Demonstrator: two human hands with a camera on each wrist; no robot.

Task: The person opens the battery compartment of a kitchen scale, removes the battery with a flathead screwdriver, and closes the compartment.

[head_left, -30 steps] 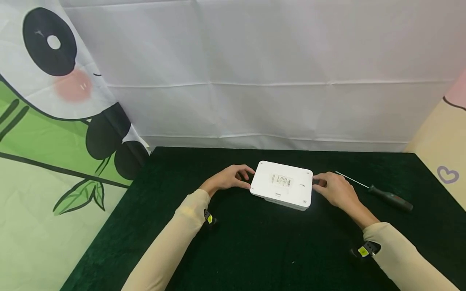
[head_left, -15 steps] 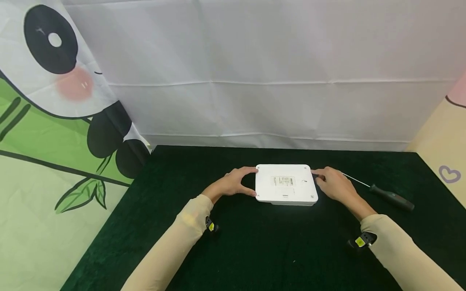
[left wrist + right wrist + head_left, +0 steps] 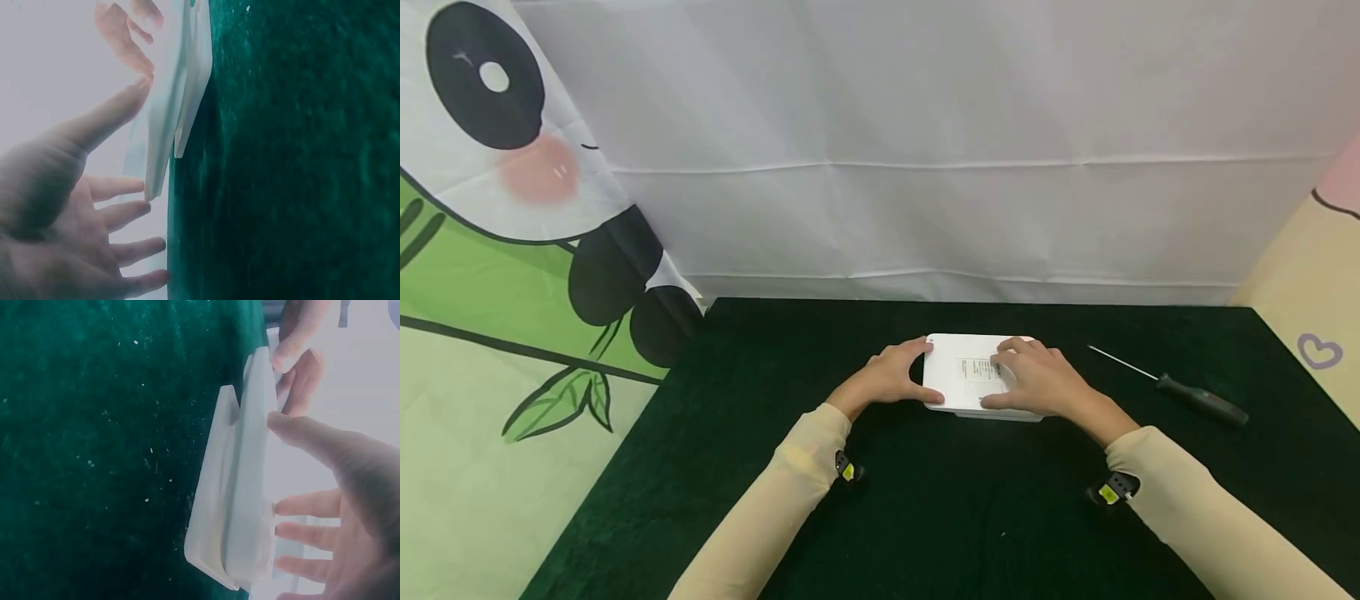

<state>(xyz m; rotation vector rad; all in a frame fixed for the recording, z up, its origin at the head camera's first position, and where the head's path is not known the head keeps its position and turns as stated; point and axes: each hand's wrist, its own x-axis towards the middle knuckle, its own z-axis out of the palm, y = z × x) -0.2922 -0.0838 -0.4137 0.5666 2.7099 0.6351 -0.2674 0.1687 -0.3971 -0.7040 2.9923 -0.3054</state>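
A white flat box-like device [image 3: 951,375] lies on the dark green cloth with its labelled face up; its exact kind cannot be told. A thicker white part [image 3: 212,494] shows under its slab in the right wrist view. My left hand [image 3: 889,373] touches the left end, thumb at the near corner and fingers by the far one. On the upper face, over the right half and part of the label, my right hand [image 3: 1037,379] rests with thumb and fingers spread. Its fingers look fairly straight in the right wrist view. The device's right end is mostly hidden.
A screwdriver [image 3: 1202,402] with a dark handle and thin metal shaft lies to the right of the device. White cloth [image 3: 880,225] hangs behind the table, and printed cartoon cloth [image 3: 572,333] stands at the left.
The device has turned from slanted to nearly square with the table. My right hand has moved left from its right edge onto its upper face. My left hand has shifted slightly along its left end.
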